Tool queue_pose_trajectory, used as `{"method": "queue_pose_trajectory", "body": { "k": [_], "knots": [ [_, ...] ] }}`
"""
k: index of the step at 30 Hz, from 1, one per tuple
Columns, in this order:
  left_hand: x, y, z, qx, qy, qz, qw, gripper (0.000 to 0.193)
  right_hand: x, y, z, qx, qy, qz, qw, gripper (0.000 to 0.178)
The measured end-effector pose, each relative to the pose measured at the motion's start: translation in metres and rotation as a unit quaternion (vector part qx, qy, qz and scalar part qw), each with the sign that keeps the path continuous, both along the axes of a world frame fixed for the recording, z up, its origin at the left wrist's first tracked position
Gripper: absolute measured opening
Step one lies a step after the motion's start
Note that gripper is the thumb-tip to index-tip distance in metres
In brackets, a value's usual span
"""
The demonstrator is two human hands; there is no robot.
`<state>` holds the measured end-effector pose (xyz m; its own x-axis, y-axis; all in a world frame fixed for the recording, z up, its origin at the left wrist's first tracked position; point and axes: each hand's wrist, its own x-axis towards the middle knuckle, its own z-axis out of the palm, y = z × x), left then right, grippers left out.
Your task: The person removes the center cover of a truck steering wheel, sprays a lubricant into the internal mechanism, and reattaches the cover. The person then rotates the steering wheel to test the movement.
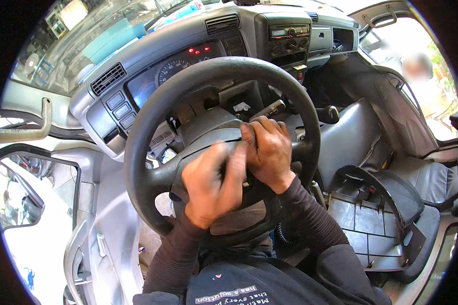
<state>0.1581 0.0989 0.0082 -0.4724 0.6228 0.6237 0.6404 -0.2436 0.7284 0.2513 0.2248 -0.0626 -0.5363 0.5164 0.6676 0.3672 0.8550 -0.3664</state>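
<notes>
Both my hands are close together over the hub of a black steering wheel (pixel 137 137). My left hand (pixel 211 185) is smeared by motion, with its thumb side toward the right hand; what its fingers do is not clear. My right hand (pixel 269 152) is closed, its fingers curled in above the wheel's right spoke. Whatever it holds, if anything, is hidden. Just beyond the hands sits the grey steering column cover (pixel 208 124), with an opening in the dash behind it.
Red lamps glow on the instrument cluster (pixel 170 68). A black gear or shift lever knob (pixel 328 115) stands right of the wheel. On the seats at right lies a removed black instrument surround (pixel 364 223). A blurred person (pixel 416 68) appears outside the right window.
</notes>
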Motion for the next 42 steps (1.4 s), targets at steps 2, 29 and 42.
{"method": "queue_pose_trajectory", "body": {
  "k": [2,29,42],
  "knots": [
    [-0.004,-0.004,-0.016,0.056,-0.034,-0.012,0.998,0.033,0.006,0.001,0.009,-0.109,0.052,0.029,0.992,0.029],
    [-0.043,-0.079,0.017,-0.244,0.086,0.223,0.940,0.125,-0.023,-0.012,0.039,0.006,-0.114,0.045,0.992,0.021],
    [-0.063,-0.093,0.003,-0.160,0.087,0.168,0.969,0.093,-0.064,-0.061,0.045,0.065,-0.089,0.108,0.988,0.012]
  ]
}}
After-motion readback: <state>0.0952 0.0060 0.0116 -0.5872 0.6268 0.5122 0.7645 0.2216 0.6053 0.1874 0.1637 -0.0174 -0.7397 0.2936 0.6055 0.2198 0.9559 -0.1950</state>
